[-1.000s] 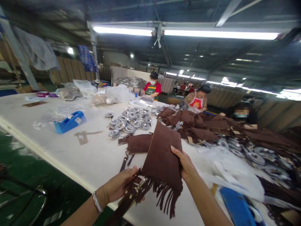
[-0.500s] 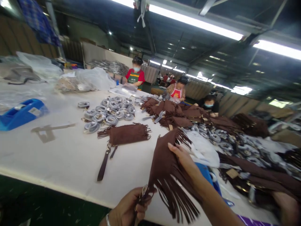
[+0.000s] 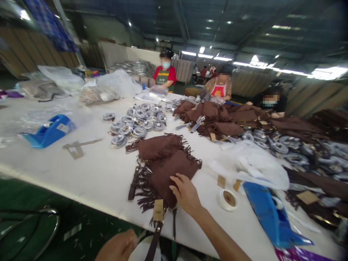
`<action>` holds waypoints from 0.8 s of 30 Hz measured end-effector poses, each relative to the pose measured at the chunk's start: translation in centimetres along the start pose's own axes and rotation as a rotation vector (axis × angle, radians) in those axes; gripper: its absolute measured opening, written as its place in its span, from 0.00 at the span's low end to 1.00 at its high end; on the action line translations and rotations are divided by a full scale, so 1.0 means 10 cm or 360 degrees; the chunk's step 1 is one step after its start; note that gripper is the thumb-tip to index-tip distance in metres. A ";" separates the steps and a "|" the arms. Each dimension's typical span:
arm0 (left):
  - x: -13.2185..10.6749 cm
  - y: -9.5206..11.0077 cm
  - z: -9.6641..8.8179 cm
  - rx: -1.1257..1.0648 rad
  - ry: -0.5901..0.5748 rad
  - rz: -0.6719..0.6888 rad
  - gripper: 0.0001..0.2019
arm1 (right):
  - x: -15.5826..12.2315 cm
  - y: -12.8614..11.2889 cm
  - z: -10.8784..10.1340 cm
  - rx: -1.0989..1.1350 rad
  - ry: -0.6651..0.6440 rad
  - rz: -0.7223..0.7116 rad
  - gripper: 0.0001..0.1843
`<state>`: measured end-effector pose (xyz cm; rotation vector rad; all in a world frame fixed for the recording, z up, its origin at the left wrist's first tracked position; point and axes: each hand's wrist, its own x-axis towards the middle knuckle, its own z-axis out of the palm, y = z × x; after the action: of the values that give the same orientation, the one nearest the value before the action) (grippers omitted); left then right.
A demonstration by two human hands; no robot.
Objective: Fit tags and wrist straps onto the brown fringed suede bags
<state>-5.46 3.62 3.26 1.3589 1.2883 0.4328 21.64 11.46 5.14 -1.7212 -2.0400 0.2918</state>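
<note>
A brown fringed bag [image 3: 171, 170] lies on the table, partly over a second brown fringed bag [image 3: 154, 148]. My right hand [image 3: 187, 194] rests on the nearer one, fingers spread over its surface. From that bag a tan paper tag [image 3: 158, 210] and a dark wrist strap [image 3: 154, 243] hang toward the table's front edge. At the bottom, my left hand [image 3: 119, 244] is left of this strap and looks apart from it. Its blurred fingers are curled together, and the inside of the hand is hidden.
Coiled grey straps [image 3: 138, 119] lie behind the bags. Blue tape dispensers stand left [image 3: 50, 131] and right [image 3: 272, 214]. Near the right one is a white tape roll [image 3: 220, 199]. Brown bags [image 3: 217, 116] are heaped at the back right; several people work beyond the table.
The bag held up in both hands has been laid down against the other bag. My left hand has left its strap end; my right hand now lies on top. The view has turned right.
</note>
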 end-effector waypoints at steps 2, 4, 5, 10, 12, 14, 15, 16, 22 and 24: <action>0.14 0.28 -0.07 0.0418 0.0414 0.0354 0.12 | 0.07 -0.07 0.10 -0.0171 -0.0063 -0.0076 0.21; 0.36 0.50 0.02 0.0601 0.0375 0.0612 0.13 | 0.08 -0.06 0.13 -0.0261 -0.0114 -0.0146 0.23; 0.48 0.56 0.08 0.0704 0.0324 0.0765 0.15 | 0.06 -0.03 0.12 -0.0279 -0.0142 -0.0179 0.24; 1.01 0.33 0.11 0.1259 0.0308 0.1058 0.23 | -0.12 0.18 0.04 -0.0297 -0.0218 -0.0209 0.25; 1.19 0.19 -0.07 0.1348 0.0403 0.1065 0.23 | -0.14 0.17 0.11 -0.0326 -0.0146 -0.0111 0.25; 1.37 0.16 -0.28 0.1415 0.0409 0.1066 0.22 | -0.09 0.12 0.20 -0.0367 -0.0052 -0.0001 0.24; 1.45 0.19 -0.37 0.1448 0.0392 0.1076 0.22 | -0.04 0.09 0.24 -0.0384 -0.0019 0.0037 0.24; 1.51 0.24 -0.42 0.1481 0.0378 0.1081 0.23 | 0.01 0.07 0.26 -0.0392 -0.0006 0.0057 0.24; 1.23 0.51 -0.14 0.1347 0.0642 0.1127 0.17 | -0.07 -0.02 0.02 -0.0222 0.0009 0.0087 0.22; 1.03 0.47 0.01 0.1339 0.0424 0.1228 0.17 | -0.29 -0.10 -0.01 -0.0127 0.0008 0.0056 0.20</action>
<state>0.07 13.55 3.03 2.6064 1.1514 0.6374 21.11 8.39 5.05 -1.8049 -2.0451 0.2199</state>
